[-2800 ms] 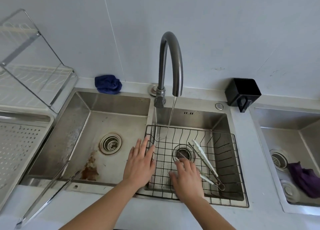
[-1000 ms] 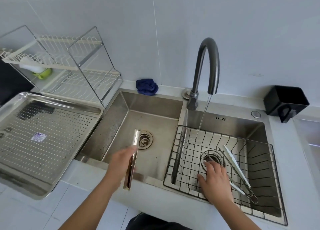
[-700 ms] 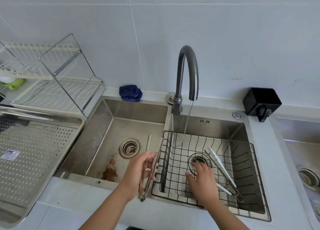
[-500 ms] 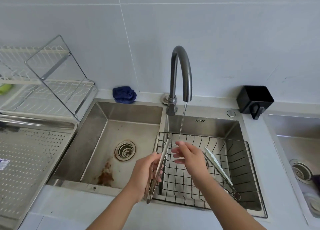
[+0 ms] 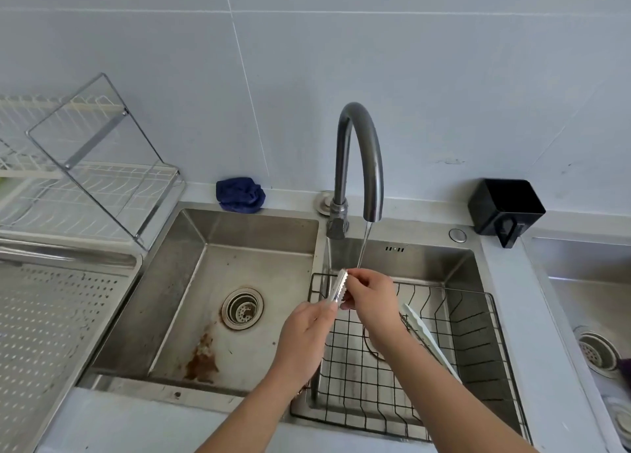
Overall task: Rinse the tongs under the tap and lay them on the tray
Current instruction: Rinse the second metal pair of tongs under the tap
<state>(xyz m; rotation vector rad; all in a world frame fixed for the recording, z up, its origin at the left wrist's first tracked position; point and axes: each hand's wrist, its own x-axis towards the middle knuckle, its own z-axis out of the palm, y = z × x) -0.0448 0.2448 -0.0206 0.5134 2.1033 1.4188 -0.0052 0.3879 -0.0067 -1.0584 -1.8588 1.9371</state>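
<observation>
My left hand point(image 5: 305, 336) grips a pair of steel tongs point(image 5: 338, 287), pointing their scalloped tips up toward the running tap point(image 5: 358, 159). My right hand point(image 5: 370, 295) pinches those tips, right beside the thin water stream point(image 5: 362, 247). Most of the tongs' length is hidden under my left hand. A second pair of tongs with white tips point(image 5: 426, 336) lies in the black wire basket point(image 5: 471, 319) inside the right basin. The perforated steel tray point(image 5: 51, 319) sits at the left edge of the view.
The left basin point(image 5: 218, 282) has a drain and a rusty stain. A wire dish rack point(image 5: 92, 176) stands behind the tray. A blue cloth point(image 5: 240, 195) and a black holder point(image 5: 505, 207) sit on the back ledge. Another sink point(image 5: 594, 316) lies at the far right.
My left hand picked the tongs up from the counter's left front and carried them right, to the water stream. My right hand rose from the basket and closed on their tips.
</observation>
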